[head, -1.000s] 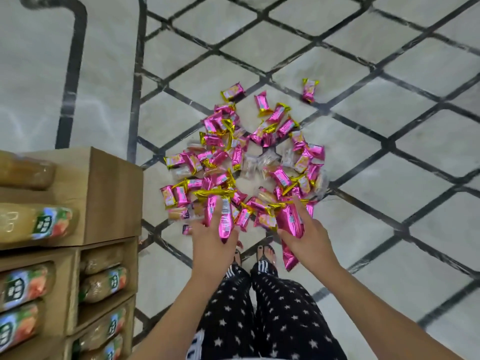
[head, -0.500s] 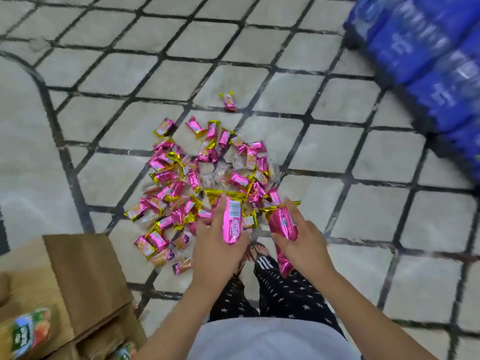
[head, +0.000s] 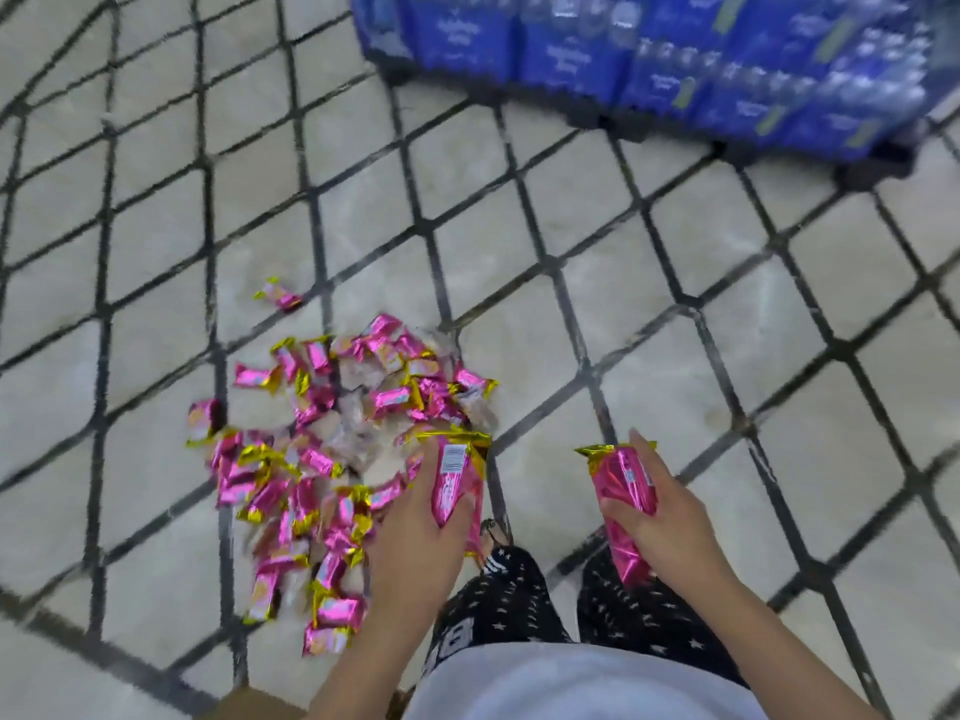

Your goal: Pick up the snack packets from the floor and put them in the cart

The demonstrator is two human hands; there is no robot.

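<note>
Gripping one pink snack packet (head: 453,478) in left hand (head: 415,537), fingers curled round it; clutching second packet (head: 621,485) likewise in right hand (head: 670,527), both probably raised for carrying. Leaving packet pile (head: 332,439) on floor (head: 519,283) just left of left fingers. No cart in view.

Blurred blue wrapped packs (head: 675,54) stand on a dark pallet (head: 872,171) beyond black star-print trousers (head: 498,589).

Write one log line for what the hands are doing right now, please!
left hand: grips left packet | right hand: grips right packet | pile: on floor | cart: not in view
</note>
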